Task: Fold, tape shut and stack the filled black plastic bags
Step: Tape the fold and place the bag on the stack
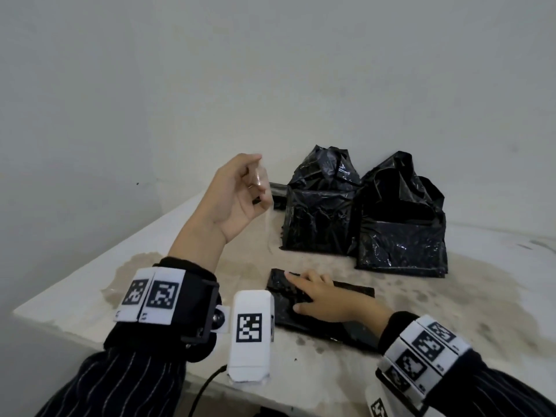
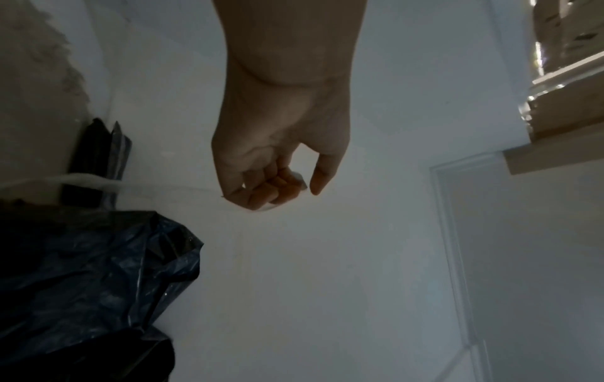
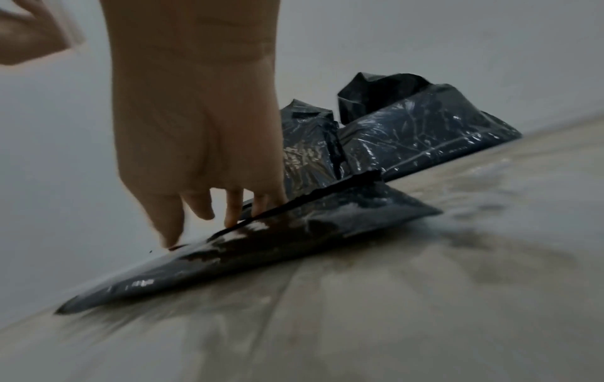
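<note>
A person works at a pale stone table (image 1: 90, 284) with brown stains on it; a flat, folded black bag (image 1: 301, 299) lies near the front edge; the right hand (image 1: 325, 299) rests on top of it with its fingers (image 3: 170, 222) straight and spread, and the tips press the bag down; in the right wrist view the bag (image 3: 261, 245) looks thin and shiny, and 1 edge of its fold stands up a little beside the fingers.

The left hand (image 1: 237, 194) is up in the air, well above the table and to the left of the flat bag; its fingers curl in and pinch a piece of clear tape (image 1: 261, 182); the tape hangs down from the hand as a thin see-through strip; in the left wrist view the same hand (image 2: 278, 160) has its fingers bent around a small clear bit of tape (image 2: 299, 178), with the thumb a little apart.

The 2 hands are well apart, 1 high and 1 low.

Behind the flat bag stand 2 filled black bags; the left filled bag (image 1: 322, 206) and the right filled bag (image 1: 403, 224) touch each other, and their tops are open and crumpled; a plain grey wall (image 1: 270, 70) is behind the table.
</note>
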